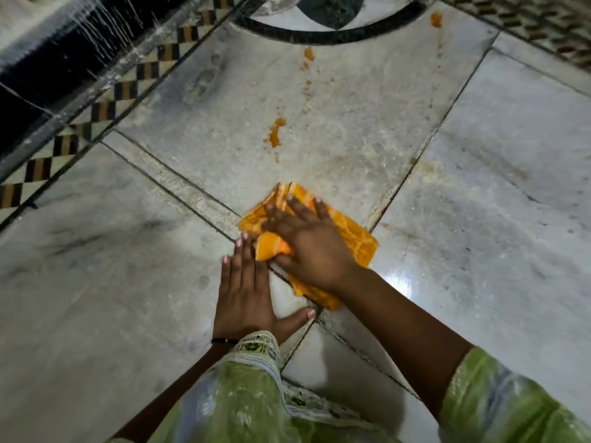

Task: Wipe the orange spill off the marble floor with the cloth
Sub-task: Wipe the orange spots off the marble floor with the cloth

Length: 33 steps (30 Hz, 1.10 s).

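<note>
Where right hand [307, 241] presses, cloth [355, 238] half-hidden — spill [275, 135] beyond, fingertips blurred

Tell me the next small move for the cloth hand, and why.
Probably slide the right hand and cloth forward, away from the body, onto the nearest orange blob. The cloth lies short of it, and drips trail farther ahead. The left hand rests flat on the floor.

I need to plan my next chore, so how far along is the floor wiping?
Early. Nothing looks clearly done. The right hand presses the orange cloth on the marble floor; the left hand rests flat beside it. Orange spill and farther drips remain.
</note>
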Available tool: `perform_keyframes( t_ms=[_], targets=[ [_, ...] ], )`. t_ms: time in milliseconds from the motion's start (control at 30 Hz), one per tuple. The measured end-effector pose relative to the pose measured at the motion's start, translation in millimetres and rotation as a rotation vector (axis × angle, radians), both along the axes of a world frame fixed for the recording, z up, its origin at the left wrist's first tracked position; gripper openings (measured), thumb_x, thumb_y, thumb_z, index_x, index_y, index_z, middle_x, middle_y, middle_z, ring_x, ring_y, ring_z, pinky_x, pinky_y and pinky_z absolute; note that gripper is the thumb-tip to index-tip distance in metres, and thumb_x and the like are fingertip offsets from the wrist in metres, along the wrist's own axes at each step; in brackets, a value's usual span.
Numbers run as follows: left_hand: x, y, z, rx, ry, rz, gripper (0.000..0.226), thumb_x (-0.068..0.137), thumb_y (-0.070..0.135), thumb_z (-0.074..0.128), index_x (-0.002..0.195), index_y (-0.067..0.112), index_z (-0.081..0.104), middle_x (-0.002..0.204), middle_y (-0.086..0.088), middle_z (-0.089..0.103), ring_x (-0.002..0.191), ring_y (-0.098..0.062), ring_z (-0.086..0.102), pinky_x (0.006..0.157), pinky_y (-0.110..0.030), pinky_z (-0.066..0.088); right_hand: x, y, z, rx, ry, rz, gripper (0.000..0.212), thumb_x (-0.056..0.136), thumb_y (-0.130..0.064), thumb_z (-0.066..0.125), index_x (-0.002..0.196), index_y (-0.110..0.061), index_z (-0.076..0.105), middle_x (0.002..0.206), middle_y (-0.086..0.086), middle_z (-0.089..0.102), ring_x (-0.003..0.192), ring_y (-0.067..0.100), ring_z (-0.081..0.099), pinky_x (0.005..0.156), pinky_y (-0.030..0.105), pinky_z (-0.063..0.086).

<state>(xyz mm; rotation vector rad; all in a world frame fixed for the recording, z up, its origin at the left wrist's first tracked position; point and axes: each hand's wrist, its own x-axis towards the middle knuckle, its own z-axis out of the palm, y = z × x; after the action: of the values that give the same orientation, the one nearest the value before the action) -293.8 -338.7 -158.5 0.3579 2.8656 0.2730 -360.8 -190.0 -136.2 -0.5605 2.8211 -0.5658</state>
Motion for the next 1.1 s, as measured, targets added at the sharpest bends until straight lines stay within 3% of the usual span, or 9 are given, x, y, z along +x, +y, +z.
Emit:
perform_keyframes(
  t_ms=[100,233,300,433,500,600,700,867,1100],
  targets=[
    [-1,1,1,-0.029,-0.015,0.000,0.130,0.062,0.093,0.030,0.149,-0.002,0.011,0.158,-0.021,0.005,0.147,-0.029,0.002,0.117,-0.047,0.007,13,27,35,-0.724,-0.215,-0.286,0.040,0.079,-0.029,0.056,0.116,-0.019,0.064,0.114,-0.001,0.068,0.109,0.011,0.060,0.101,0.032,0.040],
    [-3,1,1,-0.056,-0.021,-0.006,0.131,0.061,0.093,0.028,0.149,-0.003,0.009,0.158,-0.019,0.000,0.147,-0.027,-0.001,0.118,-0.044,0.003,-5,119,73,-1.442,-0.709,-0.730,0.030,0.084,-0.020,0.054,0.107,-0.005,0.065,0.094,0.010,0.073,0.088,0.021,0.069,0.082,0.035,0.056],
    [-3,1,0,-0.060,-0.010,-0.007,0.132,0.061,0.093,0.030,0.148,-0.003,0.010,0.158,-0.019,0.000,0.147,-0.027,0.000,0.118,-0.043,0.001,-12,172,75,-1.337,-0.617,-0.867,0.037,0.089,-0.014,0.047,0.122,-0.006,0.059,0.104,0.007,0.071,0.095,0.019,0.067,0.087,0.034,0.054],
    [-3,0,-4,-0.056,0.009,-0.006,0.132,0.060,0.093,0.033,0.148,-0.002,0.011,0.158,-0.018,0.001,0.147,-0.027,0.000,0.118,-0.043,0.001,-12,224,58,-0.750,0.009,-1.343,0.044,0.081,-0.011,0.054,0.124,-0.003,0.057,0.088,-0.004,0.065,0.072,0.000,0.060,0.072,0.017,0.048],
    [-2,0,-5,-0.049,0.022,-0.005,0.132,0.059,0.093,0.033,0.148,-0.001,0.011,0.158,-0.017,0.001,0.147,-0.026,-0.001,0.118,-0.043,0.001,-14,206,46,-0.603,0.221,-1.228,0.044,0.081,-0.017,0.053,0.122,-0.005,0.062,0.102,0.005,0.067,0.091,0.006,0.063,0.087,0.026,0.049],
    [-2,0,-4,-0.033,0.038,-0.011,0.130,0.060,0.092,0.033,0.148,-0.002,0.014,0.158,-0.018,0.005,0.147,-0.027,0.002,0.119,-0.042,0.002,-11,135,19,-0.103,0.026,-0.763,0.059,0.091,-0.052,0.041,0.144,-0.026,0.040,0.153,0.006,0.036,0.142,0.029,0.028,0.115,0.046,0.016],
    [-2,-1,-2,-0.046,0.027,-0.026,0.129,0.061,0.093,0.030,0.148,-0.002,0.015,0.158,-0.018,0.008,0.147,-0.027,0.005,0.119,-0.042,0.003,-3,103,-4,0.314,0.003,-0.484,0.072,0.086,-0.073,0.029,0.149,-0.045,0.008,0.162,0.000,0.001,0.146,0.036,-0.007,0.105,0.069,-0.010],
    [-2,0,-1,-0.080,-0.020,-0.043,0.124,0.065,0.092,0.022,0.149,0.002,0.015,0.159,-0.015,0.010,0.146,-0.025,0.009,0.117,-0.047,0.007,24,156,-4,0.418,0.074,-0.312,0.070,0.081,-0.076,0.024,0.145,-0.054,0.005,0.162,-0.006,0.008,0.148,0.033,0.001,0.103,0.075,0.005],
    [-45,26,-3,0.105,0.065,0.199,0.107,0.076,0.080,0.020,0.150,0.003,0.013,0.159,-0.015,0.007,0.146,-0.028,0.007,0.116,-0.052,0.008,-45,154,-3,0.185,-0.159,-0.893,0.069,0.084,-0.074,0.032,0.145,-0.056,0.002,0.161,-0.007,-0.006,0.145,0.035,-0.017,0.100,0.078,-0.005]
  ],
)
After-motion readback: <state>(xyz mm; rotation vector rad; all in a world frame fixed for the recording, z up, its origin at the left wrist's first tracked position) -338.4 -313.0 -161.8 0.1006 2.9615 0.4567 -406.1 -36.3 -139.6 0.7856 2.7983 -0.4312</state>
